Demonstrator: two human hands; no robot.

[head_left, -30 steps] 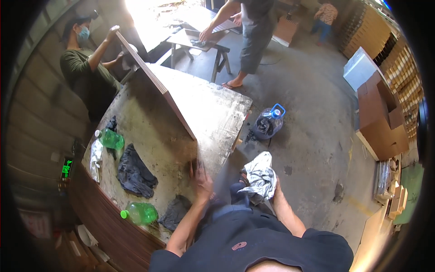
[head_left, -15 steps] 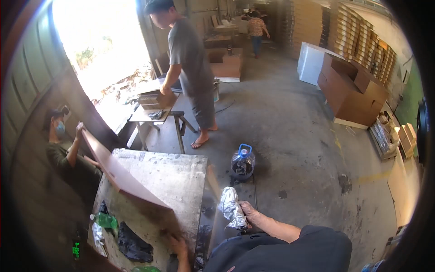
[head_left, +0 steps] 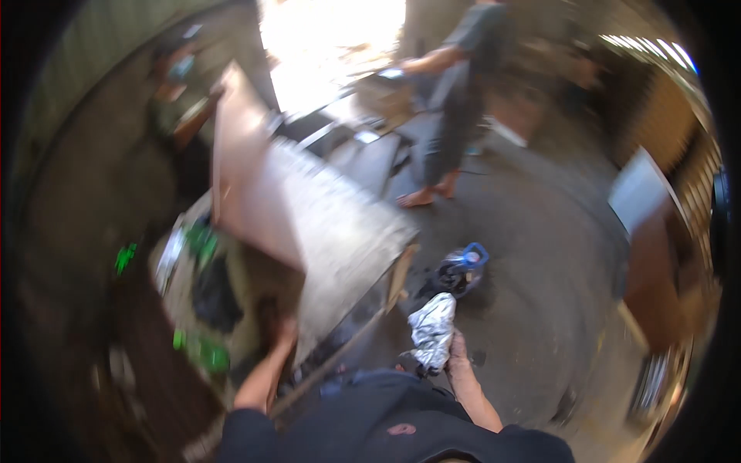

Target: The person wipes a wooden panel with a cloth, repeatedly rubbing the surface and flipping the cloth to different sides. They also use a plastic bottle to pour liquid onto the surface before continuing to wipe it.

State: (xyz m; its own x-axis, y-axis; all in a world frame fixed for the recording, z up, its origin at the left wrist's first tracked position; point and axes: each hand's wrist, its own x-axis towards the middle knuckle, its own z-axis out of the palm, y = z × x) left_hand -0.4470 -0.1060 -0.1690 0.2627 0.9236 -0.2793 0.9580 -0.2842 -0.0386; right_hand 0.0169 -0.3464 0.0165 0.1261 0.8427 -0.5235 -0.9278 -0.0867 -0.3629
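Note:
My right hand (head_left: 458, 356) is wrapped round a crumpled silver foil-like bundle (head_left: 432, 330) in front of my body, over the floor. Its underside looks dark. My left hand (head_left: 284, 333) is low over the worktable, beside the near end of a brown panel (head_left: 255, 181); motion smears its fingers, and whether they touch the panel I cannot tell. At the far left a masked co-worker (head_left: 179, 100) grips the panel's upper end, so it stands tilted over the table (head_left: 347, 208).
A green bottle (head_left: 208, 353) and a black crumpled thing (head_left: 216, 297) lie at the table's left. A large clear jug with a blue handle (head_left: 463, 270) stands on the floor. Another person (head_left: 451, 100) works at a far bench. Brown boxy pieces (head_left: 656, 285) stand at right.
The whole view has swung and tilted, blurring the scene. The panel now stands more steeply, still in the co-worker's hands. My right hand keeps the silver bundle; my left stays near the panel.

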